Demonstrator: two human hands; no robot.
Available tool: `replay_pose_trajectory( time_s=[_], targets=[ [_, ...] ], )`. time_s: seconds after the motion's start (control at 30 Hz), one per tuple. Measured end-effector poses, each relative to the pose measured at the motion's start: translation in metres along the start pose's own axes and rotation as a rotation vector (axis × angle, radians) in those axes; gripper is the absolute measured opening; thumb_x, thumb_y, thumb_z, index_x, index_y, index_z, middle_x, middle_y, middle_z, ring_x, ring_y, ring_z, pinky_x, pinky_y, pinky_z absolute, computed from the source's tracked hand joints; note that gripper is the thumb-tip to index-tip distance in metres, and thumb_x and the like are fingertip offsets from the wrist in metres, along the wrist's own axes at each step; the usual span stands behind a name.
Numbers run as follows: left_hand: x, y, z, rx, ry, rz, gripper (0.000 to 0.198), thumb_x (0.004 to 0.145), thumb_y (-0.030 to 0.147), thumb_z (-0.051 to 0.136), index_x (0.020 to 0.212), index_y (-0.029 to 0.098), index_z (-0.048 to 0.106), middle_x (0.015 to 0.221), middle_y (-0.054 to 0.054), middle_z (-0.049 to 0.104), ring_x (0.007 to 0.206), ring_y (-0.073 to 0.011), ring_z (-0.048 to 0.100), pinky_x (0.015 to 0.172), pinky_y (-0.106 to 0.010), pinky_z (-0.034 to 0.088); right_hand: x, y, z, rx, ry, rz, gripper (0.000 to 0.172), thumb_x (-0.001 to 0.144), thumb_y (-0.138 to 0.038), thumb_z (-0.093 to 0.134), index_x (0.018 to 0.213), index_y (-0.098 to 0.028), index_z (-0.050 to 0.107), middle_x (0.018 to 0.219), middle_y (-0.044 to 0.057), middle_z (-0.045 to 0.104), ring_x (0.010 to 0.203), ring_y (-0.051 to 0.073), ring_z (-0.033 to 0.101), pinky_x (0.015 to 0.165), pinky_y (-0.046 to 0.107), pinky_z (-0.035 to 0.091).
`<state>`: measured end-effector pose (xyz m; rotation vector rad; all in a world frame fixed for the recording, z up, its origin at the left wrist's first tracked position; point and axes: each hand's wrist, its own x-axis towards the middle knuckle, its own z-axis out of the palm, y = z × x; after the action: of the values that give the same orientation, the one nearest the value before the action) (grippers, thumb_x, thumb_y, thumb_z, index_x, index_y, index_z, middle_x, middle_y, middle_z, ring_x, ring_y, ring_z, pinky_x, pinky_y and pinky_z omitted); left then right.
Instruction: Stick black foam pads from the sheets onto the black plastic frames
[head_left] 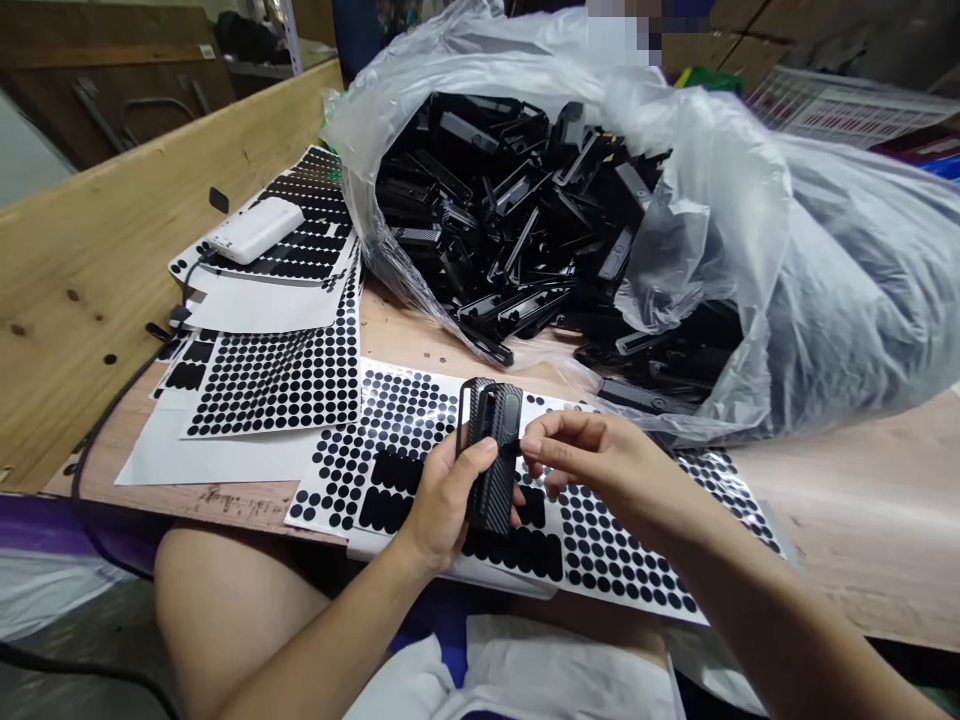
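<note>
My left hand grips a black plastic part with a ribbed, carbon-look surface, a long slot and an oval patch near its top end. The thumb lies across its front. At the part's right edge, my right hand has thumb and forefinger pinched together; a small dark bit shows at the fingertips, too small to name. Under both hands lie sticker sheets with rows of black round dots. A smaller sheet of wider black stickers is on top of them.
A big clear plastic bag lies open behind my hands, full of similar black parts. To the left, more dot sheets are stacked, with a white power bank and its cable on them. A wooden board edges the table's left side.
</note>
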<state>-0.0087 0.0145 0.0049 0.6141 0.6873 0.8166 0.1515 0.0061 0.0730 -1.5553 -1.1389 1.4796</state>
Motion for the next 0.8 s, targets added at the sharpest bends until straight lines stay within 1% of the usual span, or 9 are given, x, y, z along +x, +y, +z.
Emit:
replay_pose_trajectory(
  time_s=[0.1, 0.2, 0.3, 0.47, 0.57, 0.73, 0.8],
  targets=[
    [0.000, 0.000, 0.001, -0.001, -0.001, 0.000, 0.051, 0.077, 0.058, 0.074, 0.098, 0.014, 0.059, 0.061, -0.001, 0.066, 0.046, -0.0127, 0.060, 0.045, -0.021, 0.050, 0.002, 0.002, -0.002, 0.000, -0.026, -0.014, 0.044, 0.064, -0.058, 0.088, 0.072, -0.019, 0.070, 0.068, 0.001, 0.068, 0.063, 0.016, 0.063, 0.058, 0.028, 0.051],
    [-0.001, 0.001, 0.003, -0.013, 0.005, 0.003, 0.053, 0.075, 0.058, 0.076, 0.099, 0.014, 0.059, 0.062, -0.001, 0.066, 0.047, -0.0122, 0.060, 0.044, -0.019, 0.048, 0.000, 0.002, -0.002, -0.011, -0.035, -0.032, 0.040, 0.065, -0.054, 0.089, 0.072, -0.019, 0.072, 0.066, 0.000, 0.068, 0.060, 0.014, 0.062, 0.059, 0.027, 0.051],
    [-0.001, 0.003, 0.004, -0.022, 0.011, 0.005, 0.054, 0.074, 0.057, 0.078, 0.099, 0.014, 0.059, 0.065, -0.001, 0.067, 0.046, -0.0108, 0.058, 0.042, -0.018, 0.046, -0.001, 0.000, -0.001, -0.051, -0.029, -0.046, 0.040, 0.066, -0.054, 0.089, 0.071, -0.019, 0.071, 0.064, 0.000, 0.068, 0.058, 0.014, 0.060, 0.059, 0.028, 0.052],
    [0.000, 0.004, 0.004, -0.019, -0.001, -0.004, 0.055, 0.073, 0.058, 0.078, 0.100, 0.014, 0.059, 0.063, -0.001, 0.066, 0.045, -0.0112, 0.058, 0.041, -0.019, 0.046, -0.001, -0.004, -0.001, -0.181, 0.009, -0.093, 0.044, 0.067, -0.060, 0.085, 0.071, -0.019, 0.072, 0.067, 0.002, 0.069, 0.061, 0.017, 0.061, 0.059, 0.030, 0.051],
    [0.000, 0.004, 0.003, -0.015, -0.013, -0.003, 0.054, 0.074, 0.059, 0.077, 0.099, 0.014, 0.059, 0.061, -0.001, 0.066, 0.045, -0.0114, 0.058, 0.041, -0.018, 0.046, -0.002, -0.006, -0.001, -0.261, 0.018, -0.112, 0.043, 0.071, -0.061, 0.083, 0.072, -0.019, 0.072, 0.068, 0.004, 0.071, 0.064, 0.018, 0.063, 0.060, 0.030, 0.050],
    [0.001, -0.001, -0.001, -0.002, -0.025, 0.001, 0.049, 0.078, 0.056, 0.077, 0.097, 0.015, 0.058, 0.063, -0.001, 0.067, 0.048, -0.0108, 0.060, 0.045, -0.019, 0.051, -0.008, -0.012, -0.001, -0.429, 0.022, -0.151, 0.036, 0.082, -0.055, 0.075, 0.073, -0.021, 0.069, 0.070, 0.004, 0.072, 0.067, 0.020, 0.065, 0.061, 0.030, 0.049],
    [0.001, -0.001, -0.002, 0.020, -0.028, 0.005, 0.048, 0.078, 0.054, 0.079, 0.098, 0.015, 0.059, 0.065, -0.001, 0.067, 0.049, -0.0108, 0.061, 0.046, -0.019, 0.051, -0.009, -0.012, -0.002, -0.465, 0.035, -0.183, 0.032, 0.082, -0.051, 0.075, 0.076, -0.022, 0.066, 0.074, 0.003, 0.072, 0.071, 0.020, 0.066, 0.061, 0.030, 0.050]
  ],
)
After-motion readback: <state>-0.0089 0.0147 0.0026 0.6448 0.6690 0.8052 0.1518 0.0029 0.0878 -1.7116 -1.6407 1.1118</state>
